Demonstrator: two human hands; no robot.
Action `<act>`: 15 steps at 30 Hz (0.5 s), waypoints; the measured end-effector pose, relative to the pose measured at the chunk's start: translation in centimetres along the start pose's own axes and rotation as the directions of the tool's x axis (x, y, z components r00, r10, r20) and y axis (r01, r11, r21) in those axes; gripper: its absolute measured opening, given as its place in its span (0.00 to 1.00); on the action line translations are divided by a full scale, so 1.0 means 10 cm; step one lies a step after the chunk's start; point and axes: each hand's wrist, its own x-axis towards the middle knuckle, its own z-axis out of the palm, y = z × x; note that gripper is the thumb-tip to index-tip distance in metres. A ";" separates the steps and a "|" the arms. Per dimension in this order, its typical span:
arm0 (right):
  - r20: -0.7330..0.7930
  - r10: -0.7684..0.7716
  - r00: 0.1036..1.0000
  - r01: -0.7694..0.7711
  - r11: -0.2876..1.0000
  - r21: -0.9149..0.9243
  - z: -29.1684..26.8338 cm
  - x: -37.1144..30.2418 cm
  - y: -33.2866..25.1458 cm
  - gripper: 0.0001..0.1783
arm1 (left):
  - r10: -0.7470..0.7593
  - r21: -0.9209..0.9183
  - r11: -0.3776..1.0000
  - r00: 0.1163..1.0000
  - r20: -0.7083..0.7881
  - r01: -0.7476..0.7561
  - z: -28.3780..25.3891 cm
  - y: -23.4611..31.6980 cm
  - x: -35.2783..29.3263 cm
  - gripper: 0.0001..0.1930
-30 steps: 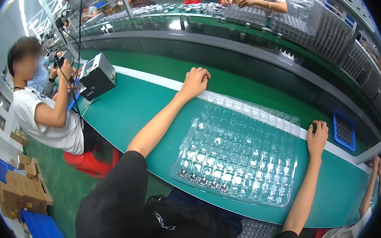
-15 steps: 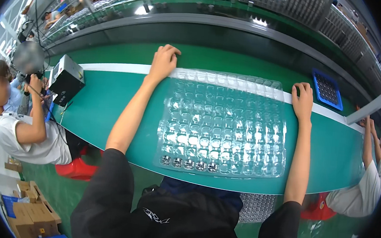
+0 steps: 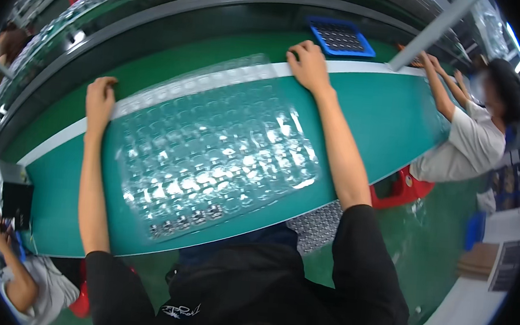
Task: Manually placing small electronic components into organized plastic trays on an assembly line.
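Note:
A clear plastic blister tray (image 3: 213, 140) with rows of round pockets lies on the green work surface between my forearms. Several small dark-and-silver parts (image 3: 183, 222) sit in pockets of its nearest row, at the left. My left hand (image 3: 100, 102) rests by the tray's far left corner, on the white strip and the green belt beyond it. Its fingers are loosely bent, with nothing seen in them. Past the tray's far right corner, my right hand (image 3: 309, 65) lies on the strip's far edge, fingers apart and holding nothing.
A blue tray (image 3: 341, 37) of dark parts stands beyond my right hand, near a grey post (image 3: 435, 31). Co-workers sit at both ends: a person (image 3: 463, 136) at right, another (image 3: 33, 285) at left by a black-and-white box (image 3: 13, 195). Red stools (image 3: 405, 186) stand below.
The view has swung to the right, so the bench appears tilted and the right co-worker shows more fully. Both hands stay beside the clear blister tray, with little visible movement relative to it.

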 end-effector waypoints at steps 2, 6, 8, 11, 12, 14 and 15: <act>-0.044 -0.015 0.999 0.015 1.000 -0.005 -0.02 -0.02 0.03 0.10 | -0.016 -0.009 1.000 1.000 0.017 0.016 0.03 0.07 0.04 0.10; -0.108 -0.040 0.993 0.037 0.999 -0.027 -0.03 -0.03 0.05 0.10 | 0.020 -0.042 0.999 0.999 0.046 -0.018 0.16 -0.11 0.03 0.13; -0.166 -0.066 0.984 0.064 0.998 -0.015 -0.01 0.03 -0.07 0.09 | 0.032 0.028 0.999 0.999 0.003 -0.032 0.13 -0.36 -0.02 0.15; -0.042 -0.009 0.999 0.010 1.000 0.020 0.01 -0.02 -0.07 0.10 | 0.003 -0.004 1.000 1.000 -0.006 -0.003 0.18 -0.27 0.01 0.15; -0.019 0.002 1.000 -0.001 1.000 0.027 0.00 -0.03 -0.10 0.10 | 0.004 0.000 1.000 1.000 0.018 -0.004 0.16 -0.30 0.00 0.14; -0.080 -0.029 0.996 0.031 0.999 0.017 0.01 -0.04 -0.06 0.10 | 0.003 0.007 1.000 0.999 0.049 -0.003 0.17 -0.36 -0.01 0.13; -0.148 -0.068 0.987 0.071 0.997 0.013 0.05 -0.01 -0.05 0.10 | -0.026 -0.013 1.000 0.996 0.090 0.027 0.16 -0.40 0.00 0.12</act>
